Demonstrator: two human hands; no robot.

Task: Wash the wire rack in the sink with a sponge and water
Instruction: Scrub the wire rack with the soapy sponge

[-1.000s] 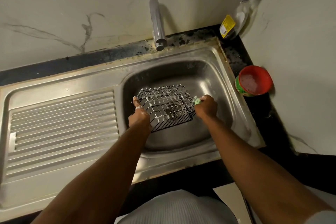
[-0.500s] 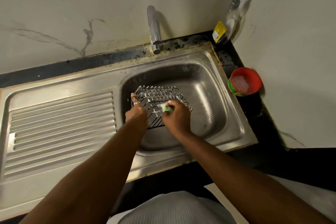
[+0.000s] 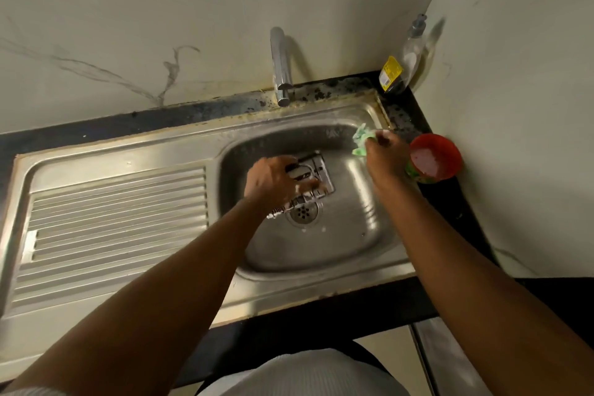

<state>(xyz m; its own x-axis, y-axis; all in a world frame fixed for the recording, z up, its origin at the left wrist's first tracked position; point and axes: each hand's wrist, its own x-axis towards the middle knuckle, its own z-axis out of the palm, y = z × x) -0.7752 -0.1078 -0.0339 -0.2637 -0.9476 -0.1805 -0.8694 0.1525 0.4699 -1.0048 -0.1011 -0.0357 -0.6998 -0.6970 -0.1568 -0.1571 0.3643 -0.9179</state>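
left hand (image 3: 273,182) grips the wire rack (image 3: 316,175) in the sink (image 3: 369,228) over the drain (image 3: 302,212); right hand (image 3: 384,154) pinches a green sponge (image 3: 361,140) at the far right rim.

The sponge (image 3: 361,138) has been taken off the wire rack (image 3: 316,170) and carried by the right hand (image 3: 385,156) to the sink (image 3: 353,241) rim at about 2 o'clock of the basin, close to the red tub (image 3: 434,161). The left hand (image 3: 273,180), earlier set at the rack's 9 o'clock edge, is now laid over the top, gripping it. The rack has been turned and raised, motion-blurred, so the drain (image 3: 302,211) is uncovered at its 6 o'clock side.
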